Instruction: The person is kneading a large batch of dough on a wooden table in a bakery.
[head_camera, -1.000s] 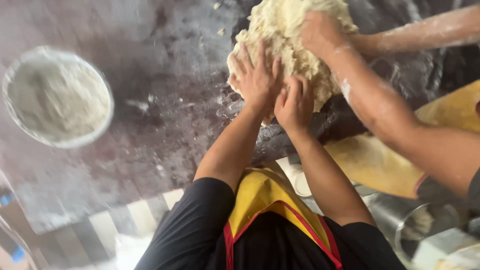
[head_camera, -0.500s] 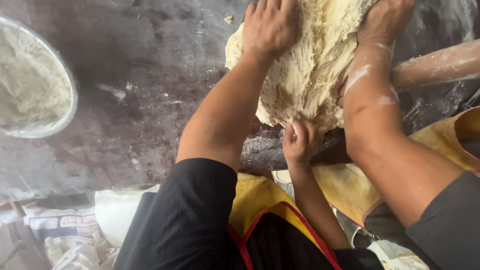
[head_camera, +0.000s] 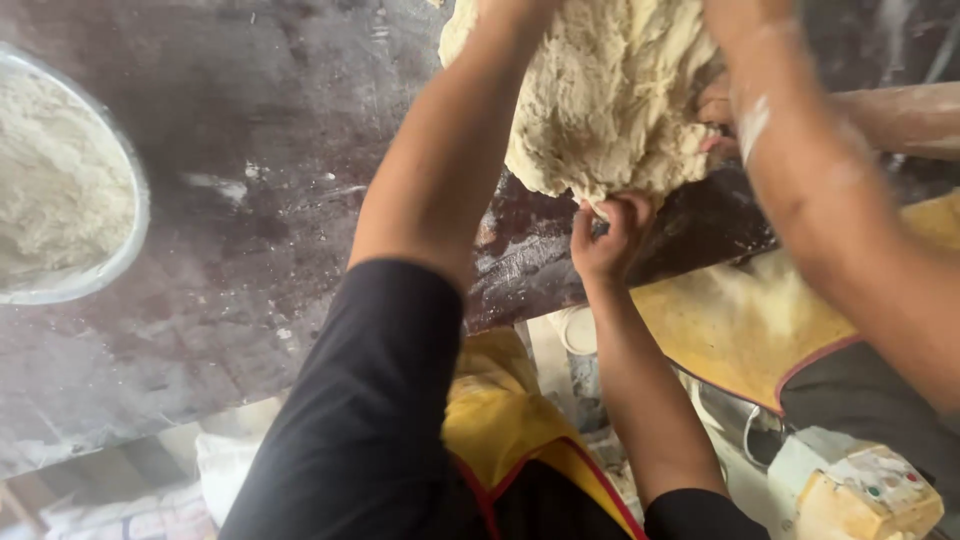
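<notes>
— What sits at the far left?
— A round metal bowl (head_camera: 118, 262) of pale, crumbly flour, on a dark, scuffed, flour-streaked tabletop (head_camera: 250, 250).
— And in the middle?
— The left arm in a black sleeve reaches up over a big, shaggy, cream-coloured dough mass (head_camera: 600, 100) on the tabletop's far edge. The left hand runs out of the top of the picture, so I cannot tell its grip.
— The right hand?
— The right hand (head_camera: 605, 235) is curled, fingers pinched tight on the dough's ragged lower edge.
— Further right?
— Another person's floury forearm (head_camera: 830, 200) crosses over a yellow apron (head_camera: 740, 320).
</notes>
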